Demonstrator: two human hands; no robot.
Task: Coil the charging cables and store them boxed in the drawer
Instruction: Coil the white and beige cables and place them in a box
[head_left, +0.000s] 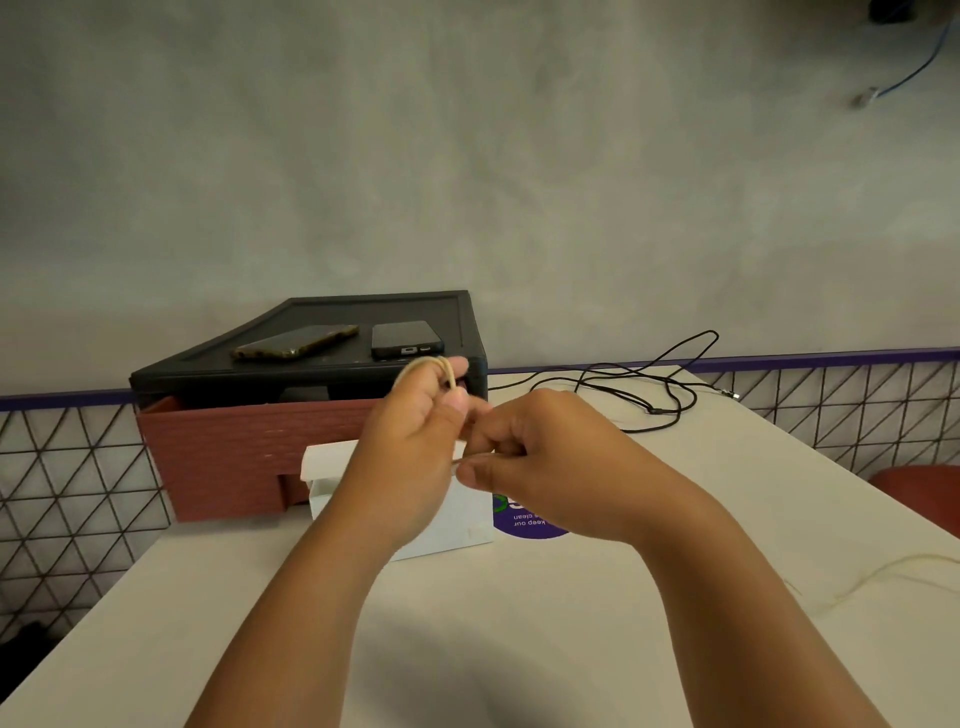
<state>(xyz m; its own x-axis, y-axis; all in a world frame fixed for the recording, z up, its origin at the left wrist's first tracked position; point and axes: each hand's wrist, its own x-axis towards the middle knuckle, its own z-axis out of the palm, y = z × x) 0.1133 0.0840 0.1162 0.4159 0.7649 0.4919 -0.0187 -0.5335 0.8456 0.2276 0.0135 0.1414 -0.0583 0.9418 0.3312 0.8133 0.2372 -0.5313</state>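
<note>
My left hand holds a beige charging cable looped around its fingers in a small coil. My right hand pinches the same cable just to the right of the left hand. The cable's loose tail trails over the table at the right edge. A black cable lies uncoiled on the far right of the table. An open white box stands under my hands, partly hidden by them. Behind it a reddish-brown drawer is pulled out of a black drawer unit.
Two phones lie on top of the black unit. A round purple sticker is on the white table. A wire-grid fence runs behind the table. A red seat shows at the right.
</note>
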